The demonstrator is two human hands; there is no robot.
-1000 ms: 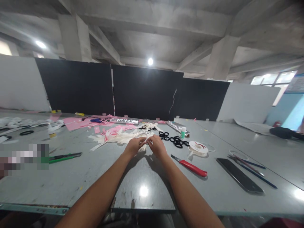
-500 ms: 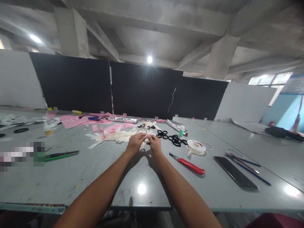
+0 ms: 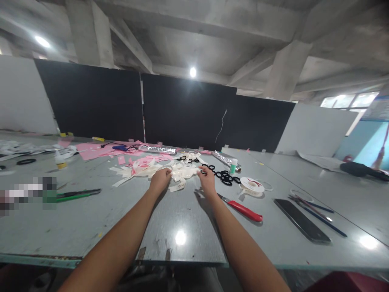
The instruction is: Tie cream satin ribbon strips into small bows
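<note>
My left hand (image 3: 161, 179) is closed at the fingertips on a thin pale ring (image 3: 165, 167) near the middle of the table. To its right, my right hand (image 3: 207, 180) has its fingers bent beside the cream strips; whether something small is between them is not clear. Cream ribbon strips (image 3: 185, 170) lie in a pile between and behind the hands. A short printed piece (image 3: 177, 186) rests on the pile's front edge. Black rings (image 3: 224, 177) lie just right of my right hand, near a white ribbon spool (image 3: 252, 185).
A red-handled cutter (image 3: 245, 211) and a black phone (image 3: 300, 221) lie at the right, with tweezers (image 3: 316, 211) beside. A green cutter (image 3: 77, 195) is at the left. Pink scraps (image 3: 91, 151), foil packs (image 3: 159, 150) and a glue stick (image 3: 233, 166) stand farther back.
My hands were together and have moved apart, the left hand to the left and the right hand to the right. The printed piece between them now shows.
</note>
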